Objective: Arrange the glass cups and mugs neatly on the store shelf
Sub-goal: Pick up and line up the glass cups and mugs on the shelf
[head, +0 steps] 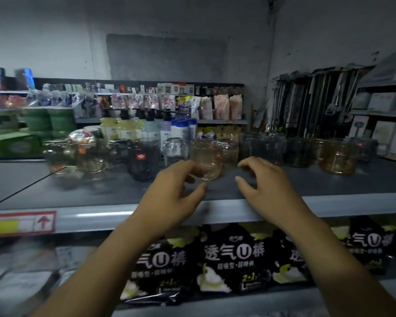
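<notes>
Several glass cups and mugs stand in a loose row along the grey shelf (101, 193). A clear cup (207, 160) stands nearest the front, between my two hands. My left hand (174, 191) hovers just left of it, fingers loosely curved, with the fingertips at the cup's side; blur hides whether they touch. My right hand (261, 186) hovers to the cup's right, fingers curved and apart from the glass. A dark smoky mug (144, 160) with a red label stands left of the clear cup. Amber cups (336, 156) stand at the right.
Pump bottles (146, 129) and other goods fill the shelves behind the glasses. Hanging metal utensils (313, 99) and white boxes (384, 131) are at the right. Black packets (233, 257) lie on the shelf below. A red price tag (23, 223) sits on the shelf edge.
</notes>
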